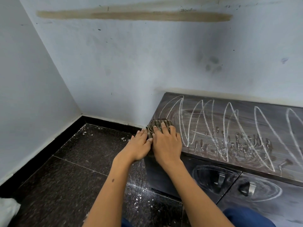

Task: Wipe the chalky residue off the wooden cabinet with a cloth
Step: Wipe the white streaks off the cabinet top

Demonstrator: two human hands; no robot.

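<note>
Hands at work on a low wooden cabinet (246,128) set against a pale wall (131,63): a striped cloth (158,124) lies bunched at the near-left corner of the cabinet's top surface, pinned there by the right hand (167,143), whose fingers (164,126) lie straight across it and press down rather than curl around it. The left hand (139,145) rests just beside, at the cabinet's left edge, fingers relaxed and touching the cloth's rim, gripping nothing. Looping chalk lines (229,122) and smeared residue cover most of the top to the right of the hands, and chalk rings circle the two metal handles (220,178) on the drawer fronts; the job looks barely begun. White crumbs speckle the dark tiled floor (73,161) below. The cloth appears light, soft and limp, likely to fold and slide under the palm, so a flat, broad press over its middle should serve better than a pinch at an edge. The cabinet seems heavy and rigid enough to stay put under firm strokes, though dry chalk may smear before it lifts.
</note>
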